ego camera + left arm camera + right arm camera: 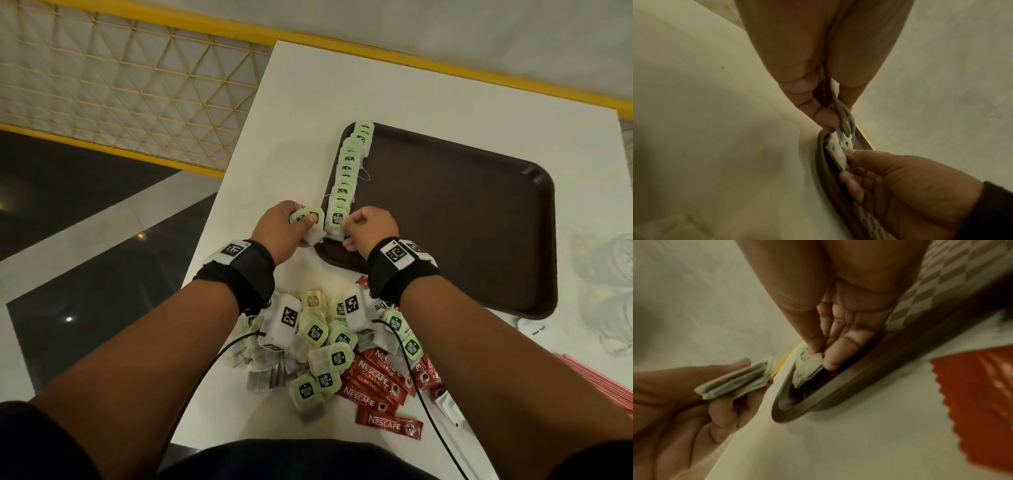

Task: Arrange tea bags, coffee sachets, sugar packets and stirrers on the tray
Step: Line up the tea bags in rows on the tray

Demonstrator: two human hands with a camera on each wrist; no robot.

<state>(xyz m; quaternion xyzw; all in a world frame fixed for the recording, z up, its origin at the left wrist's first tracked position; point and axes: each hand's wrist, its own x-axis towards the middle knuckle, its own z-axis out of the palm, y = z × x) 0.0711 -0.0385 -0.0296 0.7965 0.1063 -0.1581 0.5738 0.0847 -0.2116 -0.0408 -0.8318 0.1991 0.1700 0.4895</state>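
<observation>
Head: I look steeply down from above at the table, both forearms in view.
Left wrist: close along my fingers, toward the tray corner.
Right wrist: equally close, same near-left tray corner; each shows the other hand.

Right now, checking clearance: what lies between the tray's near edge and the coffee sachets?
In the head view, the loose tea bags and both wrists lie between the tray and coffee sachets.
</observation>
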